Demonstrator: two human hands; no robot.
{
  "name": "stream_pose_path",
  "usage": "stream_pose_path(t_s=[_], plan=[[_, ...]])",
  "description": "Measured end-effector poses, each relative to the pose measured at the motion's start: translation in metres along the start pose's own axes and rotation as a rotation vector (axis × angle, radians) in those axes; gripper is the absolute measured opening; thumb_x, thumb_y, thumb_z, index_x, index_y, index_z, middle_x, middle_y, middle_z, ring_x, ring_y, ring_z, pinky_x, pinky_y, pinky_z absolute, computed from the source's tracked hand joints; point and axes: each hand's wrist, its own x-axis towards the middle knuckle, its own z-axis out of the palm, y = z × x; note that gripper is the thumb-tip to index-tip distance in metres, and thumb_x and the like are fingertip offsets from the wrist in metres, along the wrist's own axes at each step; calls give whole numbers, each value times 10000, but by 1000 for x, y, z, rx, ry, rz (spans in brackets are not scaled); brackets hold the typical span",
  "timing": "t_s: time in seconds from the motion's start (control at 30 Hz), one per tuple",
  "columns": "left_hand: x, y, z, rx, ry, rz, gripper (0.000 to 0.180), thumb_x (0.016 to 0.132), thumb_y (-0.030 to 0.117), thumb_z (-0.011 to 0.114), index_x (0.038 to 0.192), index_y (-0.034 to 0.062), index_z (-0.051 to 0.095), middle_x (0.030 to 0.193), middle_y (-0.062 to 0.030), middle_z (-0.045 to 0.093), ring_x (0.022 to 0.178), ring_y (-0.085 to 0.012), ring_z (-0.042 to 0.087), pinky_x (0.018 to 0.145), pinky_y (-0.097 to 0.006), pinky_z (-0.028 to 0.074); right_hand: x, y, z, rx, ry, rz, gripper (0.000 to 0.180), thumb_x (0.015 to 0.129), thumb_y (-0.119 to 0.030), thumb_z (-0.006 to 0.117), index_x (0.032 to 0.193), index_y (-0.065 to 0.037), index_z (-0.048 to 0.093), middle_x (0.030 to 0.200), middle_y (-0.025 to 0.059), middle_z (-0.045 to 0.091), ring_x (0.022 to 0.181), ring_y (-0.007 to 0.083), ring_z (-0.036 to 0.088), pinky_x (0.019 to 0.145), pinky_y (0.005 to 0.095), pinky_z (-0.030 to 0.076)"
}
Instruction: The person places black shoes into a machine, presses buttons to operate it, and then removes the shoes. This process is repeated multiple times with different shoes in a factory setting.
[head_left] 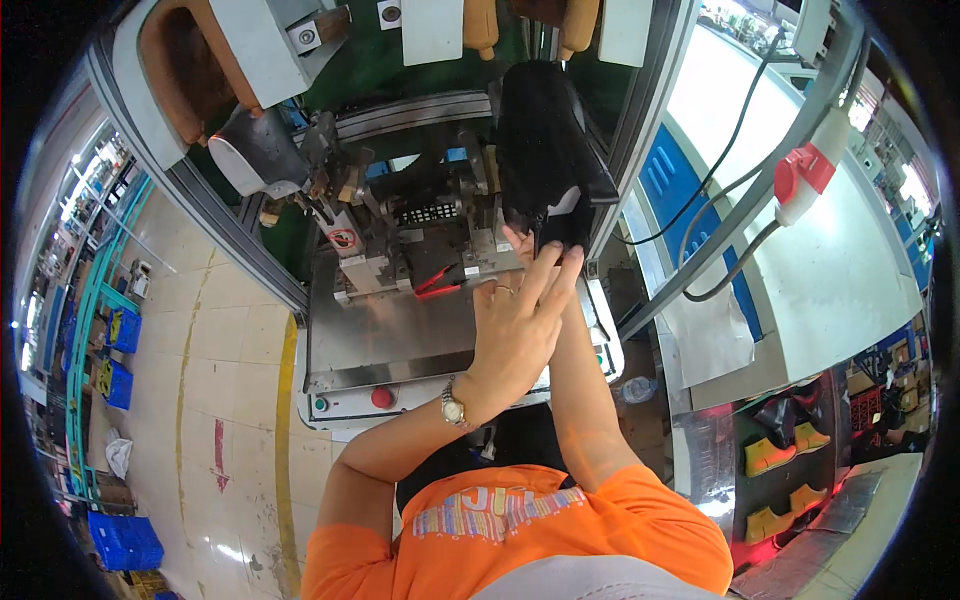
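Straight ahead of me, seen from my head camera, stands a grey metal machine (400,335), and everything else I place against it. Above its flat front surface I hold up a black shoe upper (545,150), raised over the machine's right half, close to the clamps and the small red-handled part (437,282) at the machine's middle. My left hand (515,330) is spread wide, fingers apart, palm laid against the lower edge of the black shoe upper, a ring and a wristwatch (453,408) showing. My right hand (525,240) is mostly hidden behind the left one; only its forearm rising toward the shoe is plain, so I cannot tell whether its fingers are closed on the upper or merely pressing it. The two hands sit together at the shoe's bottom edge.

On the machine's front lip, nearest me, sit a red button (381,397) and a green button (320,405). To the machine's left a grey shoe last (258,152) rests upside down on a post. To its right hang black cables and a red-and-white plug (805,180); further right and lower, yellow shoes (768,455) stand on a shelf.

As I judge it, the risk is my fingers: they are close to the clamps, and a jaw closing early could pinch them. With my left hand flat rather than gripping, the upper could also slip or seat crooked.
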Motion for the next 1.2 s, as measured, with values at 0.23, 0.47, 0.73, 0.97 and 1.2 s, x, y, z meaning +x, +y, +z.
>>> stream_pose_path(t_s=[0.23, 0.47, 0.73, 0.97, 1.2], plan=[[-3, 0, 6, 7, 12, -16, 667, 677, 25, 589, 1310, 139, 412, 1279, -49, 405, 890, -193, 501, 781, -359, 369, -14, 2, 5, -4, 63, -65, 239, 869, -264, 477, 972, -62, 555, 943, 71, 594, 858, 216, 576, 744, 346, 452], [-20, -21, -2, -419, 23, 98, 537, 752, 62, 582, 1271, 110, 454, 1332, -109, 388, 992, -260, 510, 869, -381, 399, -32, -29, 15, -170, 291, 25, 223, 861, -263, 493, 956, -74, 564, 904, 54, 602, 828, 205, 585, 686, 325, 470], [-198, -105, 72, -268, -83, -203, 429, 738, 144, 621, 1160, 136, 542, 1195, -59, 512, 1060, -268, 469, 953, -453, 299, -215, -67, -171, -1298, 720, 112, 546, 734, -137, 681, 1202, 25, 453, 1192, 138, 488, 1081, 215, 485, 898, 309, 401], [-232, -103, 81, -149, -106, -279, 354, 747, 169, 622, 1095, 139, 561, 1142, -22, 540, 1118, -212, 461, 1008, -459, 259, -211, -51, -138, -1304, 886, 36, 657, 612, -59, 703, 1195, 26, 413, 1073, 141, 549, 930, 206, 554, 805, 295, 448], [-233, -102, 84, -112, -99, -302, 324, 748, 149, 601, 1070, 138, 567, 1144, -11, 542, 1124, -205, 462, 1003, -447, 274, -218, -48, -166, -1493, 895, 26, 598, 676, -228, 667, 1188, -8, 448, 1122, 199, 519, 1051, 306, 506, 909, 361, 382]])
